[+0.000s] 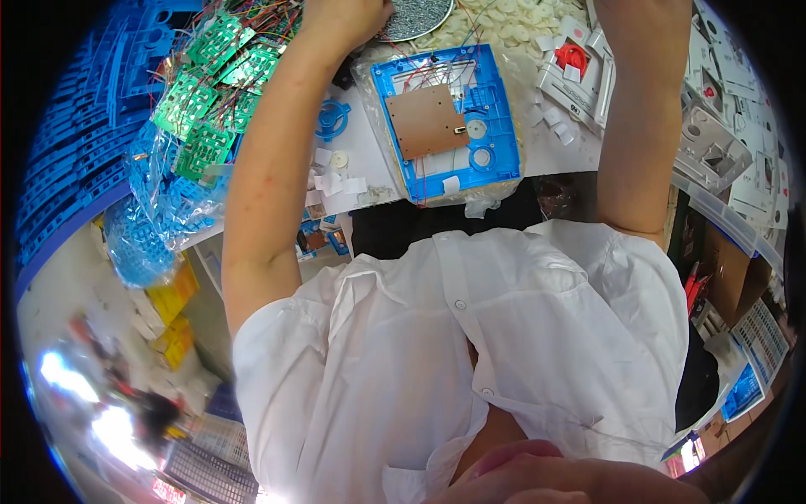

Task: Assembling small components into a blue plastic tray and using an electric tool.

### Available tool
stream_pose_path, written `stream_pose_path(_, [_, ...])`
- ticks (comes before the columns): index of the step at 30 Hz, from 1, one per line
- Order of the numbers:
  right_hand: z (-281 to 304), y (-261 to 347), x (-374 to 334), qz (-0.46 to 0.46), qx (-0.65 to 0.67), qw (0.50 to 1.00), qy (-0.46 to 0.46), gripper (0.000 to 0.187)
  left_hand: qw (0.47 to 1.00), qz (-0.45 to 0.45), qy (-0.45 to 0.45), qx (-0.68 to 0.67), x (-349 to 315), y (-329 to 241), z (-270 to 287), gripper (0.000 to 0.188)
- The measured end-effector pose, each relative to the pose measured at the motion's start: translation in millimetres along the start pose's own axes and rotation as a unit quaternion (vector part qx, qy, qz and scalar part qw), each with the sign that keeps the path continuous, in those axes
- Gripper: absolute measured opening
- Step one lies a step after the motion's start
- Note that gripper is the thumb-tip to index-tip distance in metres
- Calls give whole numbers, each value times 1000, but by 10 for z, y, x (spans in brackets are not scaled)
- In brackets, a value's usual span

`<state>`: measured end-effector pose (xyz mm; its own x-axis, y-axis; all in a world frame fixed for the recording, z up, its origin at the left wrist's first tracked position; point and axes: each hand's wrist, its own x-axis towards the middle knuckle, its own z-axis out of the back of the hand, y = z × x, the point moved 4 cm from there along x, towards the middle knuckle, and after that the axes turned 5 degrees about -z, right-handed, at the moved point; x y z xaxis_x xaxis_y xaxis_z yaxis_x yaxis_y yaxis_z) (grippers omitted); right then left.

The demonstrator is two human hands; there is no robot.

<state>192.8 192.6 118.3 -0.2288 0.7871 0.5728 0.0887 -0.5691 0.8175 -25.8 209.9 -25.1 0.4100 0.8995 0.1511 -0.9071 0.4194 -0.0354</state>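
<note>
At the top edge, my left hand [348, 18] is partly cut off by the picture rim, beside a round grey speckled disc [417, 17]. Its fingers are mostly out of sight, so their grip does not show. Only the wrist end of my right hand [642, 10] shows at the upper right; its fingers lie beyond the frame. Between my forearms rests a blue plastic housing [508, 126] on a clear plastic bag. A brown square board [424, 122] lies in it, with thin red wires around it. Two round openings sit at the housing's right side.
Green circuit boards [206, 151] with tangled wires are heaped at the left, beside stacked blue plastic parts [75, 143]. Pale round pieces [512, 29] cover the back of the table. White housings [709, 143] stand at the right; a red part [571, 59] sits in one.
</note>
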Motion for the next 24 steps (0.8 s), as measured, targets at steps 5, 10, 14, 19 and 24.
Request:
stream_pose_path(5, [-29,65,-75,-196,23,980,-1,56,998,36,-50,2,-54,39,-58,26])
stream_pose_path(10, [-27,42,-182,-143,130,980,40,64,961,88,-15,-263,-90,98,251,26])
stream_pose_path(14, [-56,112,-443,-129,220,966,35,62,904,16,-48,-425,-605,-432,561,8])
stream_pose_path(19, [-22,114,-538,-98,123,987,38,67,950,-37,-121,-287,-1274,-725,668,11])
stream_pose_path(24, [366,145,-838,24,-91,984,-150,52,938,53,-127,-318,-1785,-752,516,15])
